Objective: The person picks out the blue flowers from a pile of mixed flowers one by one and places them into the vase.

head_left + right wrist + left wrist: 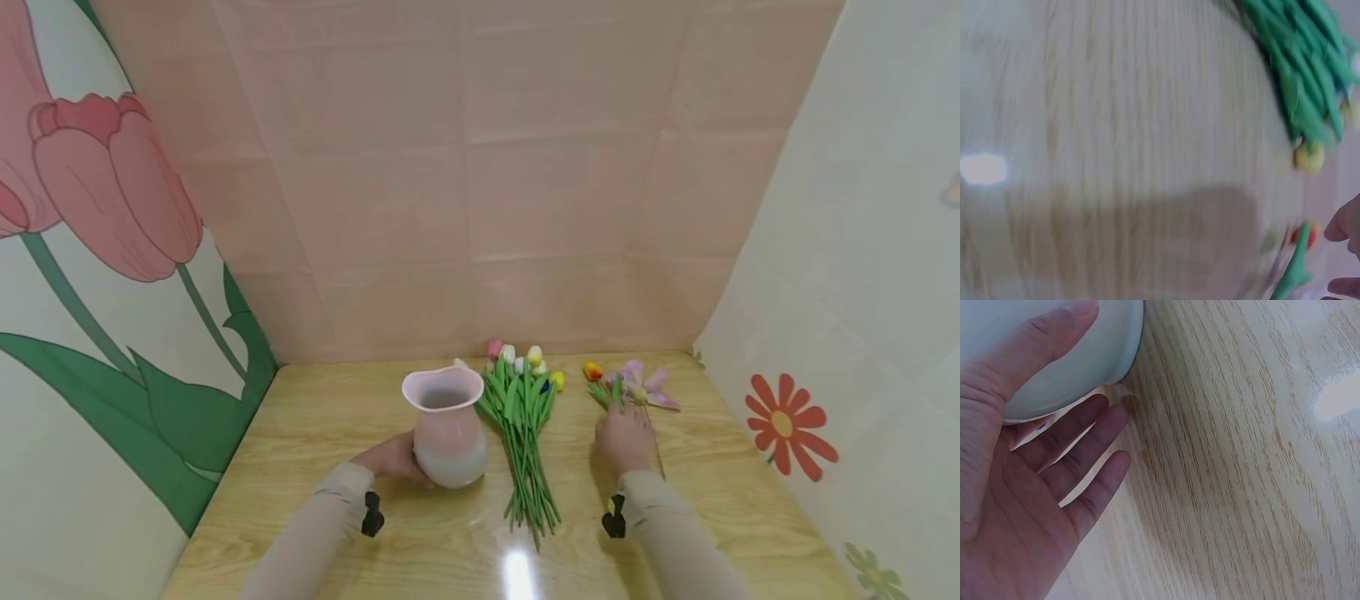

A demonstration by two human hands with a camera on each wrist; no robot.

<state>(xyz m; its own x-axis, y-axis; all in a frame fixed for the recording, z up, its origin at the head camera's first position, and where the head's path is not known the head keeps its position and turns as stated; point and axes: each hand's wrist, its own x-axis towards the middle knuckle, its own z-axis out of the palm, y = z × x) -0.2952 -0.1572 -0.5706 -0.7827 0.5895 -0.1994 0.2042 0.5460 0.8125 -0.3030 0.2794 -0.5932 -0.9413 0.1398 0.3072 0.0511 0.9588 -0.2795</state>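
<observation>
In the head view, a pink and white vase [452,442] with a flared rim stands left of the tulip bunch. My left hand [397,457] holds its lower side. The left wrist view shows that hand's thumb [1044,340] along the pale vase wall [1100,359], the other fingers spread by its base. Over on the right, my right hand [626,437] is at an orange-red tulip [592,371] and a purple flower [641,385]. In the blurred right wrist view, its fingers [1349,228] are apart beside the tulip's green leaf [1294,272].
Between the hands lies a bunch of tulips [525,433] with pink, white, yellow and blue heads, stems toward me. The wooden table [337,400] meets a pinkish backdrop [465,208] at the back. Flower-printed walls [862,292] flank both sides.
</observation>
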